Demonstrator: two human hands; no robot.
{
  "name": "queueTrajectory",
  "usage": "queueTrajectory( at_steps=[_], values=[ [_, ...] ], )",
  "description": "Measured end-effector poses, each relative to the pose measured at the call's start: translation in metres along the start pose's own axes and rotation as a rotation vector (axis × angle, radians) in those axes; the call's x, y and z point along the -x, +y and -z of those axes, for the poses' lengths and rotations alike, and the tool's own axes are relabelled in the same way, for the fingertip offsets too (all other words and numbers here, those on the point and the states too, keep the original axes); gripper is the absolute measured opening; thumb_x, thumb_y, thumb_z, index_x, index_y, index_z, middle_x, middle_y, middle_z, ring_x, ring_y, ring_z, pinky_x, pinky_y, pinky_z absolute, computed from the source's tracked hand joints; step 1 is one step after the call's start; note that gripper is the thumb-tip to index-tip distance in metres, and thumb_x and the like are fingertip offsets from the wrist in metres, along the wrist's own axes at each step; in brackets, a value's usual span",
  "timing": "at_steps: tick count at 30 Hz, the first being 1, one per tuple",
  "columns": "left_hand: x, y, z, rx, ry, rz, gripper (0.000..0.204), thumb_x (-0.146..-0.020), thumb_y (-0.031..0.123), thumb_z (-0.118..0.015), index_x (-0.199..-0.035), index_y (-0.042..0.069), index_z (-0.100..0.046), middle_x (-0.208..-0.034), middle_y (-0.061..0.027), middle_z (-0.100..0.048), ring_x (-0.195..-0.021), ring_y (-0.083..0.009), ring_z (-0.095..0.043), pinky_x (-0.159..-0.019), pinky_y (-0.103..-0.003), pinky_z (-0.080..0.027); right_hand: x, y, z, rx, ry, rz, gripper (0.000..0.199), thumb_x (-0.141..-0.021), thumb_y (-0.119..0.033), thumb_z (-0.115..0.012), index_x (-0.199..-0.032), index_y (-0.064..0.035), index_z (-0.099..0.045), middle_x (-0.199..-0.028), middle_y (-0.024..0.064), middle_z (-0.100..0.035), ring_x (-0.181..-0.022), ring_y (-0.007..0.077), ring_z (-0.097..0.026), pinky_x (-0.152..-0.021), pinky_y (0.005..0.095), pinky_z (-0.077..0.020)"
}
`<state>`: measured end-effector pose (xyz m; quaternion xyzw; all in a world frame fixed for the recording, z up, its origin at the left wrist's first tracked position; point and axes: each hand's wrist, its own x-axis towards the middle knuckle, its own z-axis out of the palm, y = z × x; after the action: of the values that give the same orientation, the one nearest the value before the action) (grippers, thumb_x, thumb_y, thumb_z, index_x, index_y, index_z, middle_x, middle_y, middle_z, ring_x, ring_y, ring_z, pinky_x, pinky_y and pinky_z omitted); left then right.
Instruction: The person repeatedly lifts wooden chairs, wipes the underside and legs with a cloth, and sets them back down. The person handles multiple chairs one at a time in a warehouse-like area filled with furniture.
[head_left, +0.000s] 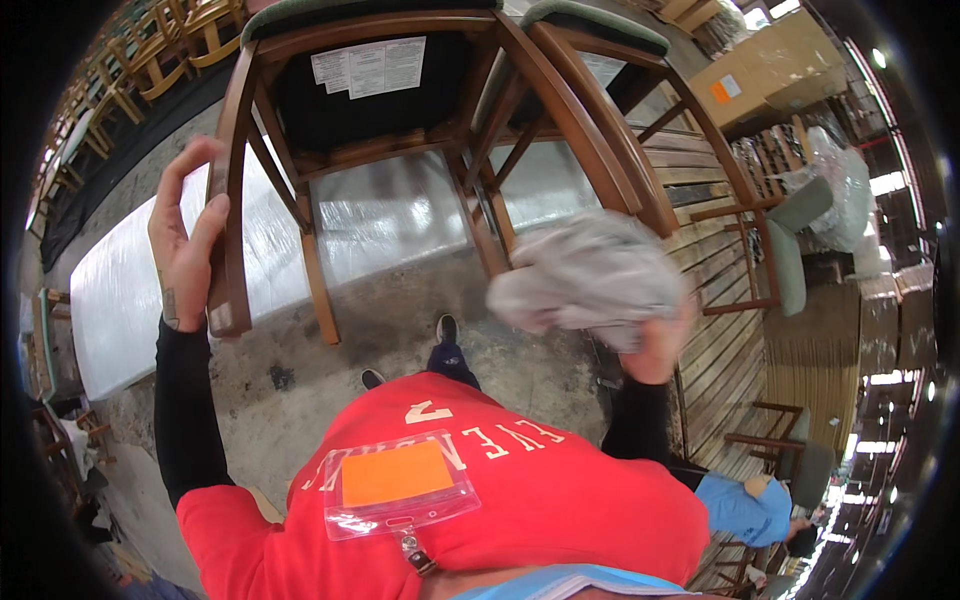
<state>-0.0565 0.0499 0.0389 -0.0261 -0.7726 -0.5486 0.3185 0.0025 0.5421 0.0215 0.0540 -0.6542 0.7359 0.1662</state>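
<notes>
My left hand (183,255) is at the near left leg of a brown wooden chair (228,250), thumb and fingers curved against the wood. The chair is tipped so that its dark underside, with white paper labels (370,68), faces me. A green padded edge (350,12) shows along its top. In my right hand (662,340) is a bunched pale grey cloth (590,275), smeared by motion, close to the chair's right leg. A second wooden chair (610,120) with green padding stands just right of the first.
Behind the chairs lies a long plastic-wrapped surface (130,310). Slatted wood (715,270) runs along the right, with another green chair (785,250) on it. A large cardboard box (765,75) is at the far right. Nearby to the right is a person in blue (740,508). Many chair frames (150,60) stand far left.
</notes>
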Motion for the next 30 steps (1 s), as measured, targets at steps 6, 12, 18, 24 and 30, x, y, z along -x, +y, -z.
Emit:
queueTrajectory(
  at_steps=[6, 12, 18, 24, 30],
  values=[
    [-0.021, 0.018, 0.024, -0.072, -0.742, -0.235, 0.021, -0.078, 0.025, -0.062, -0.073, 0.005, -0.068, -0.053, -0.0016, -0.05, -0.051, -0.0171, -0.05, -0.105, -0.045, -0.041, -0.069, -0.115, -0.054, 0.967, 0.114, 0.434, 0.03, -0.085, -0.014, -0.076, -0.11, -0.0001, -0.066, -0.117, 0.0112, -0.066, -0.107, 0.02, -0.062, -0.092, 0.0343, -0.0484],
    [-0.018, 0.004, 0.019, 0.025, -0.665, -0.318, 0.017, -0.074, 0.02, -0.064, -0.068, 0.005, -0.062, -0.053, -0.0032, -0.049, -0.05, -0.0189, -0.047, -0.092, -0.041, -0.046, -0.16, -0.028, -0.078, 1.494, -0.619, 0.452, 0.062, -0.077, -0.032, -0.081, -0.12, 0.0005, -0.05, -0.123, 0.0285, -0.05, -0.111, 0.0487, -0.056, -0.095, 0.0518, -0.0482],
    [-0.016, 0.0, 0.02, 0.094, -0.626, -0.33, 0.013, -0.068, 0.019, -0.064, -0.064, 0.008, -0.059, -0.057, -0.0024, -0.055, -0.053, -0.0234, -0.053, -0.086, -0.041, -0.045, -0.267, 0.058, -0.127, 1.432, -0.587, 0.411, 0.059, -0.086, -0.033, -0.072, -0.119, 0.0046, -0.041, -0.111, 0.0358, -0.06, -0.103, 0.0524, -0.061, -0.089, 0.0547, -0.0508],
    [-0.007, 0.0, 0.02, 0.18, -0.574, -0.33, 0.02, -0.074, 0.021, -0.061, -0.06, 0.011, -0.053, -0.053, 0.0005, -0.049, -0.049, -0.0206, -0.048, -0.085, -0.04, -0.045, -0.398, 0.108, -0.197, 1.457, -0.528, 0.419, 0.075, -0.097, -0.051, -0.052, -0.143, 0.0032, -0.03, -0.113, 0.0393, -0.063, -0.109, 0.0533, -0.061, -0.095, 0.0549, -0.0489],
    [-0.01, 0.0, 0.009, 0.201, -0.525, -0.264, 0.028, -0.084, 0.024, -0.059, -0.061, 0.009, -0.052, -0.054, -0.0009, -0.05, -0.05, -0.0186, -0.048, -0.086, -0.04, -0.044, -0.386, 0.108, -0.196, 1.647, -0.481, 0.45, 0.072, -0.097, -0.047, -0.051, -0.155, -0.0135, -0.027, -0.117, 0.0357, -0.063, -0.103, 0.0519, -0.064, -0.093, 0.0547, -0.0508]
  ],
)
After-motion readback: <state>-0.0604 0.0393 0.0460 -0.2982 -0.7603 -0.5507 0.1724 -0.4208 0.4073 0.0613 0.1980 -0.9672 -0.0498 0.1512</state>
